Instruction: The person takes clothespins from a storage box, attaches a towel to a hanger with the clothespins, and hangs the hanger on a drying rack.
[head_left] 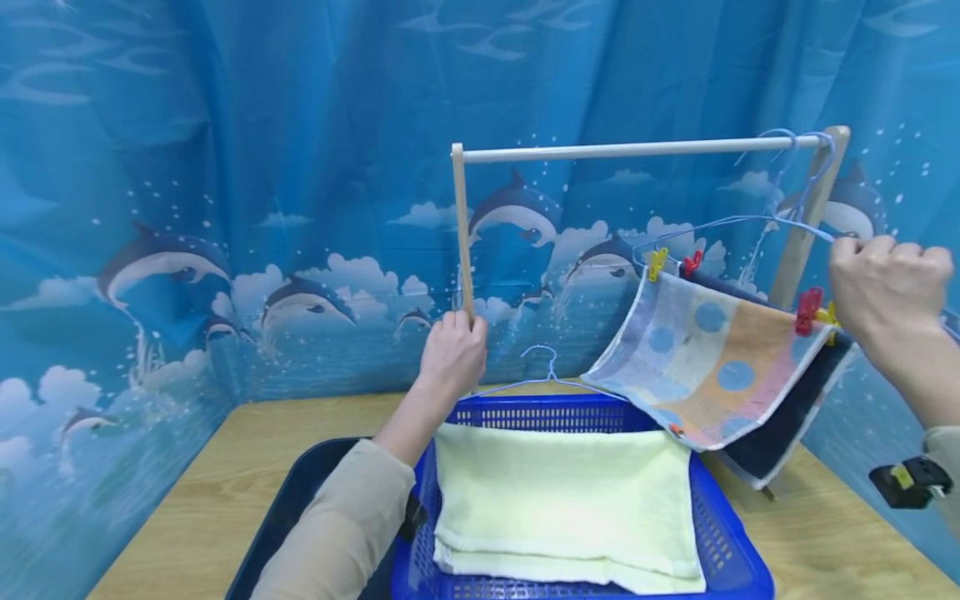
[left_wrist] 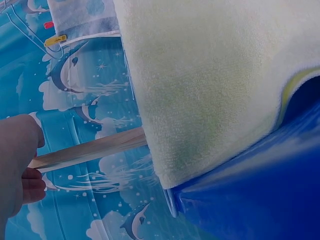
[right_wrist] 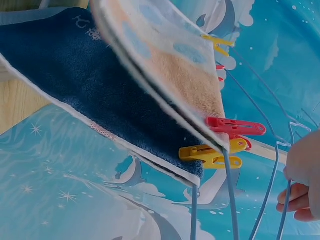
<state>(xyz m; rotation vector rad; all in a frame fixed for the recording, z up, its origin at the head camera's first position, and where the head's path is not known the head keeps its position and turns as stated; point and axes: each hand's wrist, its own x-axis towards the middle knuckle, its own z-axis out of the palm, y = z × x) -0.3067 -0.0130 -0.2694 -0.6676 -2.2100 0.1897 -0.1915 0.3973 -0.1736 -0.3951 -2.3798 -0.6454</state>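
Note:
My left hand grips the left wooden post of a drying rack, low on the post. At the right, my right hand holds blue wire hangers by their sloping arms; in the right wrist view the fingers curl round a wire. The hangers' hooks hang over the white rod by its right end. From them hang a dotted pastel towel and a dark navy towel, both tilted. Red clothespins and yellow clothespins fasten them.
A blue plastic basket stands in front of the rack, with a folded pale yellow towel in it. Behind the towel is another blue hanger. A dark bin sits left of the basket on the wooden table.

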